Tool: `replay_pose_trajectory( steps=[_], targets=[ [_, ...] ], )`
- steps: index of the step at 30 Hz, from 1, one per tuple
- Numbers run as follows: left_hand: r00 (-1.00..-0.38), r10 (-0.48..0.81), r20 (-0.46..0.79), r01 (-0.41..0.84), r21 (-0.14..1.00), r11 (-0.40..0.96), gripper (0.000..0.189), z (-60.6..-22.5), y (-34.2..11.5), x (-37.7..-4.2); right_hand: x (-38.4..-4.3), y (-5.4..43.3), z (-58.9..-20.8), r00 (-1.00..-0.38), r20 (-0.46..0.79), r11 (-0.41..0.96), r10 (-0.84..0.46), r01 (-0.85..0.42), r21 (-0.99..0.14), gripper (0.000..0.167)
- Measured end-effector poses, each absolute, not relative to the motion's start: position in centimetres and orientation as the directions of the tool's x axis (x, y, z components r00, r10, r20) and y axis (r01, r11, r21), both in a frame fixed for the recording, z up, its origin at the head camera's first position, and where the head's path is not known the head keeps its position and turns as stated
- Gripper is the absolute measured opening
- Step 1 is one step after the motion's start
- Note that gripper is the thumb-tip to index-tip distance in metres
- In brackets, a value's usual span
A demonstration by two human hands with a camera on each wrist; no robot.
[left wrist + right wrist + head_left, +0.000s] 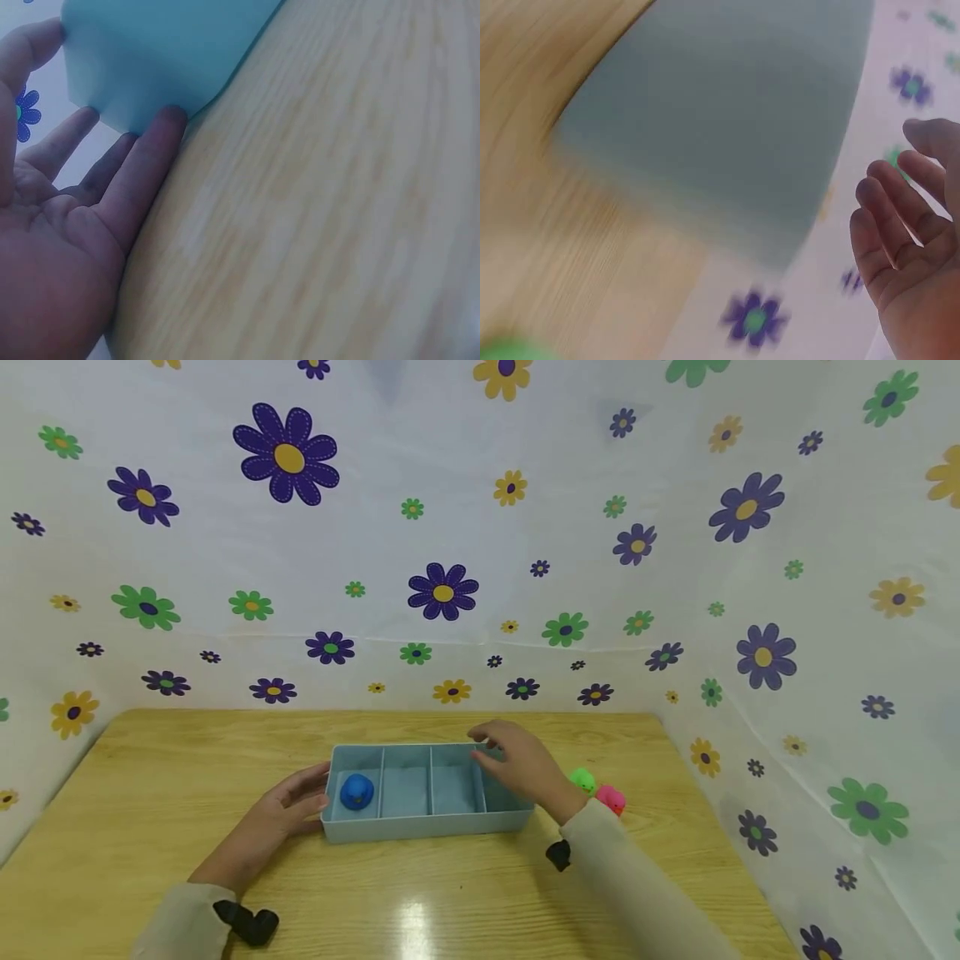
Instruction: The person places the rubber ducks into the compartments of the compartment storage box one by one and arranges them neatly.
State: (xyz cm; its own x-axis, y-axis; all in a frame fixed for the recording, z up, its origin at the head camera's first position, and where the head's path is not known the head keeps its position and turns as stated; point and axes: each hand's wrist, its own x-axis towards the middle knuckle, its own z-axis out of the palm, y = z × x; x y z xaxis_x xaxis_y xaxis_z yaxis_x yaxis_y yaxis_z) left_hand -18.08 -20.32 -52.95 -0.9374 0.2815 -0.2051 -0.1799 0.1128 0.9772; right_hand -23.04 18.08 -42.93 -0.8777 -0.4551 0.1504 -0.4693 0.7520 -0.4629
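Head view, left hand (294,800): spread against the left end of the pale blue four-compartment tray (427,828), touching with extended digits, not clasping
Head view, right hand (517,762): hovering over the rightmost compartments, with thumb and fingers loosely curved and parted, holding nothing
Blue toy duck (357,792): in the leftmost compartment, just across the end wall from the left fingertips
Green toy duck (581,779): on the wooden table (375,893), just right of the right wrist and partly hidden by it
Pink toy duck (612,798): just beside the green one, farther right of the same wrist
Flowered cloth (375,543): behind the table, beyond both hands
Left wrist view, tray end: ahead of the open palm, met by several fingertips
Right wrist view, bare palm: gently bent fingers, empty, apart from the blurred tray wall; blurred green shape well away, at the lower left corner
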Motion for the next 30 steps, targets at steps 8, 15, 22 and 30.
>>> replay_pose_trajectory(
  steps=[8,15,22,30],
  targets=[
    [-0.936,0.304,-0.179,-0.157,0.983,0.094,0.07,-52.6,-20.2,-17.9,-23.7,26.9,-43.2,-0.934,0.112,0.819,-0.339,-0.351,-0.454,0.033],
    [-0.939,0.298,-0.171,-0.149,0.984,0.095,0.07,-52.5,-20.2,-17.9,-23.1,31.1,-44.2,-0.945,0.068,0.838,-0.321,-0.317,-0.444,0.034],
    [-0.942,0.288,-0.174,-0.149,0.983,0.107,0.07,-52.8,-20.3,-18.1,-22.8,33.3,-44.5,-0.943,-0.031,0.863,-0.332,-0.29,-0.414,0.034],
    [-0.942,0.288,-0.174,-0.149,0.983,0.106,0.07,-52.6,-20.2,-17.9,-22.4,34.7,-44.8,-0.948,-0.091,0.876,-0.305,-0.242,-0.418,0.028]
  ],
)
